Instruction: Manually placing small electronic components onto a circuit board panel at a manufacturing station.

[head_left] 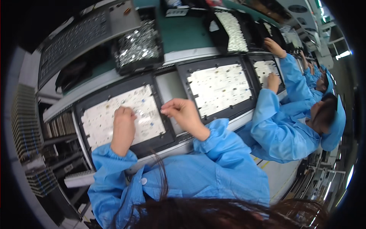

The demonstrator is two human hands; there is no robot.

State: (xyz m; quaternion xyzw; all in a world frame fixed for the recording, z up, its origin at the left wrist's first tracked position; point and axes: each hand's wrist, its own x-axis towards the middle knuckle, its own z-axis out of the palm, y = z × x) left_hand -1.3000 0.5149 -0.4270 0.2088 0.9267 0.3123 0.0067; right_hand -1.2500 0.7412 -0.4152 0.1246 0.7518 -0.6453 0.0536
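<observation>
In front of me lies a white circuit board (99, 128) dotted with small parts, set in a black frame (167, 131). My left hand (124, 125) is over the middle of this board, fingers bunched and pointing down at its surface. Whatever those fingertips hold is hidden. To the right, my right hand (185, 115) hovers near the frame's right edge, with thumb and fingertips pinched together. Anything in that pinch is too small to tell. Beyond the frame stands a black bin (139, 47) heaped with shiny silver parts.
A second framed white board (221, 91) sits to the right on the conveyor rail (187, 55). Behind it is a black bin of white parts (231, 32). A grey slotted tray (76, 44) lies far left, above stacked boards (28, 122). A blue-clad co-worker (289, 129) works at my right.
</observation>
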